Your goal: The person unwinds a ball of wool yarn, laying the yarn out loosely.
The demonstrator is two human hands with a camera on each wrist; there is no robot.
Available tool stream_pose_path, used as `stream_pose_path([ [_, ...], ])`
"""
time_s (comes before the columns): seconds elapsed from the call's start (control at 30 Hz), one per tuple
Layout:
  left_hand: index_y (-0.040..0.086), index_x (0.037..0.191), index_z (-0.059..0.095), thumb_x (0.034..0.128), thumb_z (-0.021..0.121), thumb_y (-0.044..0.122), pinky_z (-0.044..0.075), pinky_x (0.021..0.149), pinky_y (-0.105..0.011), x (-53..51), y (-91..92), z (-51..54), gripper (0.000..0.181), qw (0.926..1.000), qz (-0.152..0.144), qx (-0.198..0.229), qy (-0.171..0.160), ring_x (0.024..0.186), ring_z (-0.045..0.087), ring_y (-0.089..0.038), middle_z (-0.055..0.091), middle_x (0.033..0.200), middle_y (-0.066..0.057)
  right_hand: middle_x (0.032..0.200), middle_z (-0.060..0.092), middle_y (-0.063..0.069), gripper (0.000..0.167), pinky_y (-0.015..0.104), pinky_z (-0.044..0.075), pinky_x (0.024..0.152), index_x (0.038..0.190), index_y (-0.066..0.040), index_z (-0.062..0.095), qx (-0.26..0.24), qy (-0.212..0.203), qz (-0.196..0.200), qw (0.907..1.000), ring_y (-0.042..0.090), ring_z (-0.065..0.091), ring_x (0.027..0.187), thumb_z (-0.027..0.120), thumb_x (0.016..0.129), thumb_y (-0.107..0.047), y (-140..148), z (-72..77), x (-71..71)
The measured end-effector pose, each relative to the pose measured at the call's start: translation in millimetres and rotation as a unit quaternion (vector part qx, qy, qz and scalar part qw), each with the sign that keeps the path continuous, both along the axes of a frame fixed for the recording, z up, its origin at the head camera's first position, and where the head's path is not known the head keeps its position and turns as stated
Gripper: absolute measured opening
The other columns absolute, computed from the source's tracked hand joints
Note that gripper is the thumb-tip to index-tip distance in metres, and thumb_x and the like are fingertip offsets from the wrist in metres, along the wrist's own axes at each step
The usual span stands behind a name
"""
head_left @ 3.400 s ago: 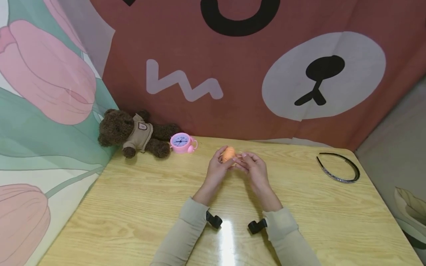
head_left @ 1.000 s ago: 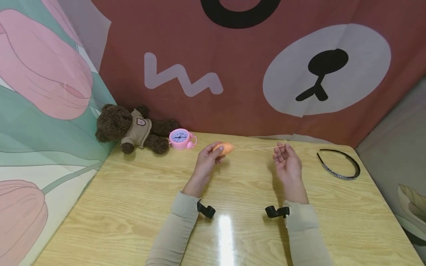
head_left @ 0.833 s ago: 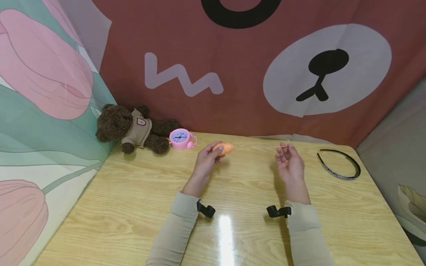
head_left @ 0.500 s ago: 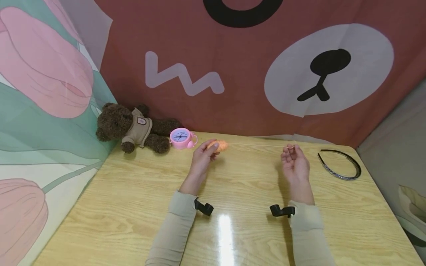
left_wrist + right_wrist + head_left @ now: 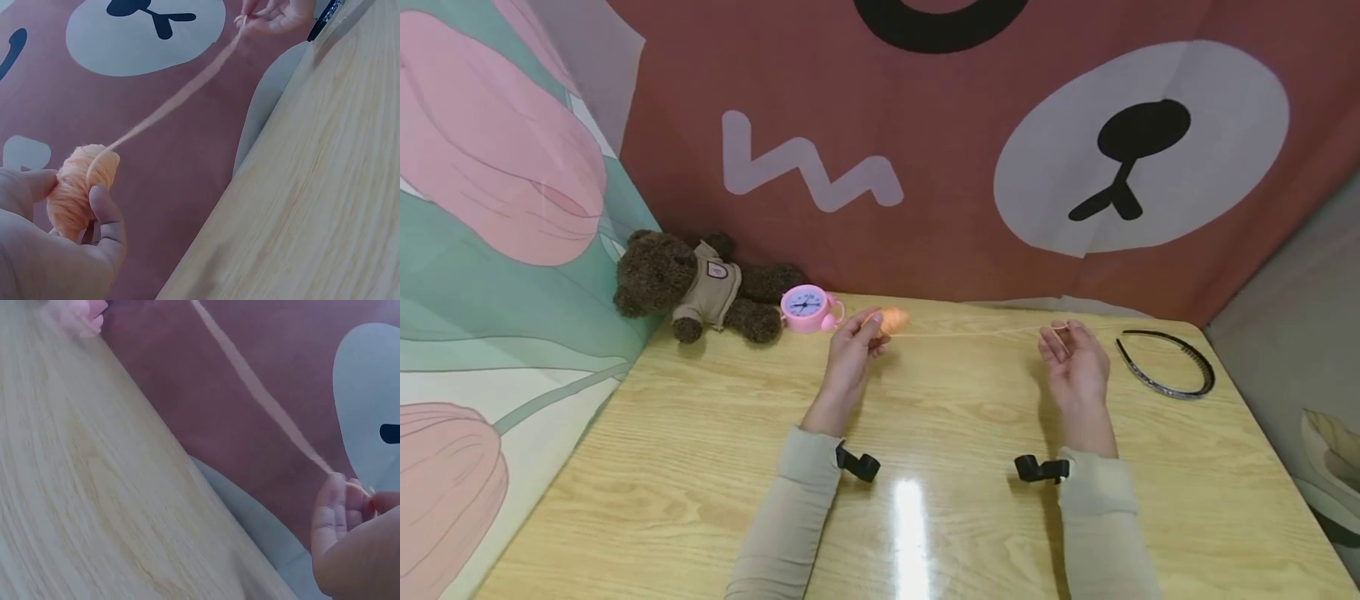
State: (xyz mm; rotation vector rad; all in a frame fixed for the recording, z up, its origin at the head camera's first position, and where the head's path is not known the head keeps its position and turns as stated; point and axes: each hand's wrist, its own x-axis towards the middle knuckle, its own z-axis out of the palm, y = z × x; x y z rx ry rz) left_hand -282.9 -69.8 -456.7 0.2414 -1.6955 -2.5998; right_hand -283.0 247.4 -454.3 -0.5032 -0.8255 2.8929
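An orange ball of yarn (image 5: 892,321) is gripped between the thumb and fingers of my left hand (image 5: 847,354), above the table near its back edge. From it a strand of yarn (image 5: 970,334) runs across to my right hand (image 5: 1079,367), which pinches the end between thumb and forefinger. In the left wrist view the wound yarn (image 5: 78,187) shows its wraps, with the strand leaving near its top. The strand (image 5: 262,397) looks blurred in the right wrist view, where the right hand (image 5: 356,544) holds it at the fingertips.
A pink alarm clock (image 5: 805,308) stands just left of my left hand. Beside it a brown teddy bear (image 5: 711,287) lies on its side. To the right of my right hand is a black headband (image 5: 1172,387). A printed cloth (image 5: 940,183) hangs behind the wooden table (image 5: 955,433).
The hands were together at the yarn ball earlier and have moved apart. My right hand has drawn the strand out to the right, while the left has shifted left with the ball.
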Motion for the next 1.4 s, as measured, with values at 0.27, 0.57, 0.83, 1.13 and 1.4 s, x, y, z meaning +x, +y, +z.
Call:
stream_pose_path([
  [0.27, 0.005, 0.125, 0.063, 0.1020, 0.062, 0.019, 0.052, 0.071, -0.023, 1.3, 1.7, 1.6, 0.027, 0.9999, -0.011, -0.003, 0.003, 0.077, 0.064, -0.011, 0.063, 0.087, 0.006, 0.102, 0.071, 0.008, 0.010, 0.031, 0.062, 0.088, 0.110, -0.006, 0.060, 0.084, 0.001, 0.011, 0.9964, 0.024, 0.075, 0.093, 0.061, 0.102, -0.011, -2, 1.3, 0.6],
  [0.57, 0.007, 0.119, 0.065, 0.1013, 0.063, 0.018, 0.053, 0.068, -0.020, 0.1, 3.5, 4.6, 0.021, 0.9999, -0.008, 0.010, 0.003, 0.075, 0.063, -0.010, 0.064, 0.086, 0.005, 0.103, 0.074, 0.005, 0.013, 0.026, 0.062, 0.084, 0.111, -0.010, 0.069, 0.090, -0.057, -0.036, 0.9936, 0.018, 0.075, 0.084, 0.062, 0.100, -0.008, 19, 4.6, 3.4],
  [0.83, 0.002, 0.122, 0.063, 0.0999, 0.065, 0.014, 0.059, 0.073, -0.025, 3.4, 10.3, 3.8, 0.025, 0.9994, -0.032, 0.013, 0.010, 0.075, 0.069, -0.011, 0.066, 0.090, 0.003, 0.094, 0.078, 0.000, 0.013, 0.023, 0.061, 0.083, 0.108, -0.004, 0.071, 0.249, 0.005, 0.032, 0.9680, 0.010, 0.075, 0.087, 0.063, 0.100, -0.010, -24, 1.7, -1.4],
  [1.13, 0.000, 0.128, 0.061, 0.0975, 0.067, 0.011, 0.062, 0.076, -0.027, 9.8, 24.2, 2.9, 0.033, 0.9976, -0.070, 0.003, 0.004, 0.081, 0.072, -0.014, 0.068, 0.106, -0.003, 0.132, 0.067, 0.018, 0.051, 0.033, 0.057, 0.099, 0.137, 0.007, 0.055, 0.439, 0.139, 0.231, 0.8574, 0.016, 0.070, 0.114, 0.062, 0.103, -0.030, -82, -13.5, 2.4],
  [1.4, -0.001, 0.130, 0.059, 0.0980, 0.066, 0.010, 0.062, 0.070, -0.022, 12.5, 26.5, 1.8, 0.035, 0.9969, -0.078, -0.001, 0.016, 0.074, 0.071, -0.012, 0.068, 0.096, -0.001, 0.112, 0.072, 0.009, 0.044, 0.049, 0.057, 0.099, 0.126, 0.003, 0.065, 0.513, 0.131, 0.278, 0.8016, 0.019, 0.072, 0.100, 0.068, 0.099, -0.032, -103, -15.8, 7.0],
])
